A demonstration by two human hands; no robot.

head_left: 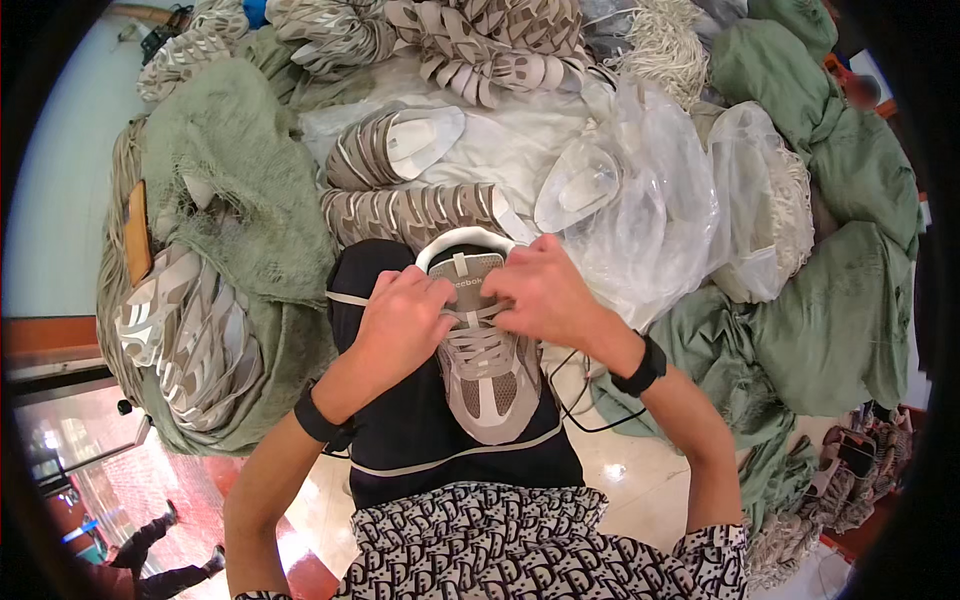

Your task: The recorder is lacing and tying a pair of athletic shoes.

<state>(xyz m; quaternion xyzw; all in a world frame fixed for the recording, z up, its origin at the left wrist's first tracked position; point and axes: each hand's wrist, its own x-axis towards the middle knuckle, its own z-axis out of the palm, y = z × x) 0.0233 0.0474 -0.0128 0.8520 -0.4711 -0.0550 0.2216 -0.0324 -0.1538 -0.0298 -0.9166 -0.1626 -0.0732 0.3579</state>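
Observation:
A grey-beige shoe upper (490, 390) lies across my lap, its toe pointing toward me and its white-lined collar away. Flat laces criss-cross its front. My left hand (405, 312) is closed at the left row of eyelets, fingertips pinched by the top of the lacing. Opposite it, my right hand (545, 290) is also closed, thumb and fingers at the right edge beside the tongue (465, 275). A shoelace (475, 316) spans the gap between both hands. The fingers partly hide the lace ends.
Beyond my knees lie nested stacks of brown-and-white shoe uppers (410, 212) on white cloth and clear plastic (660, 200). Green sacks (235, 150) flank both sides; more uppers (190, 350) sit at left. Bundled pale laces (665, 50) lie at the back. A black cable (600, 428) loops by my right knee.

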